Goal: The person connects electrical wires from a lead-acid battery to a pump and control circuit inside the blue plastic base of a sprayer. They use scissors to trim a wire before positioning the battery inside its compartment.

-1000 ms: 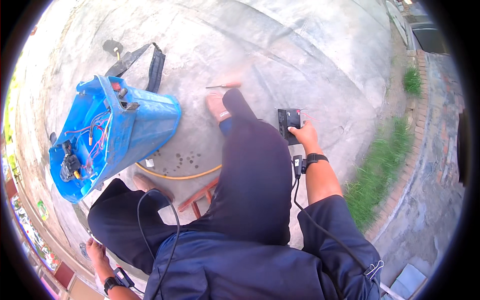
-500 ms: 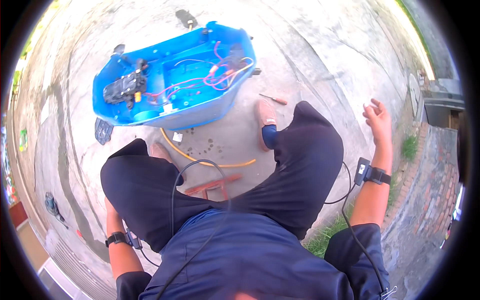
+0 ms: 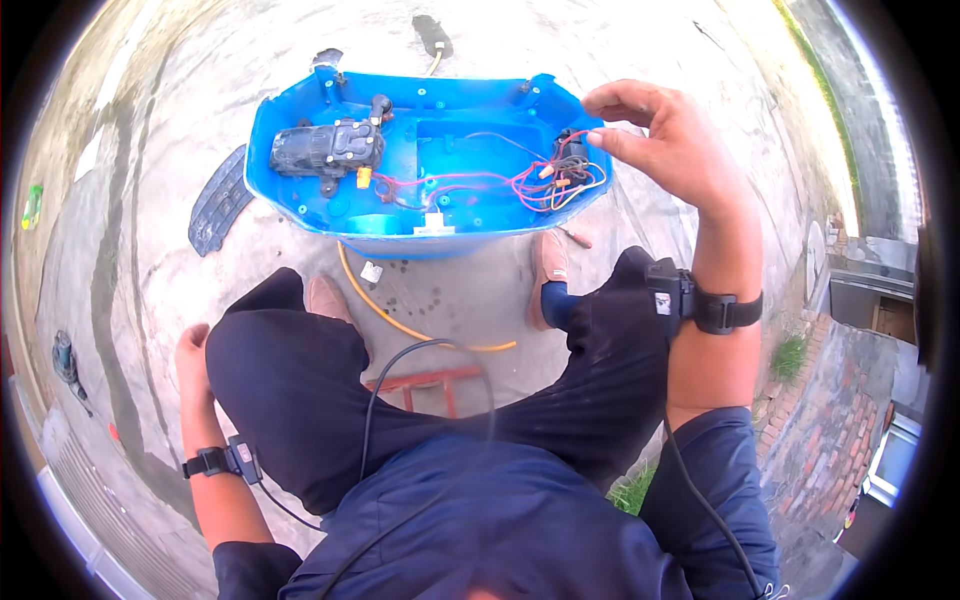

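A blue plastic shell (image 3: 480, 212) lies in front of my feet, its hollow side facing up. Inside its left end sits a black pump (image 3: 318, 150). Pink and red wires run from it to a tangle of wires (image 3: 545, 178) at the right end. My right hand (image 3: 668, 140) is at the shell's right rim, thumb and fingers spread apart; whether the fingertips touch the rim or a wire is unclear. Beside my left knee hangs my left hand (image 3: 193, 358), away from the shell, its fingers mostly hidden by the trouser leg.
A yellow hose (image 3: 385, 312) curves between my feet, near a red metal frame (image 3: 425, 382). A screwdriver (image 3: 577, 238) lies by my right shoe. Left of the shell rests a dark curved panel (image 3: 218, 200). A power tool (image 3: 66, 362) is on the ground far left.
My right hand has swung forward and inward from the right side to the shell's right end. The shell sits farther right in view and less tilted. My left hand has come out slightly beside the knee.
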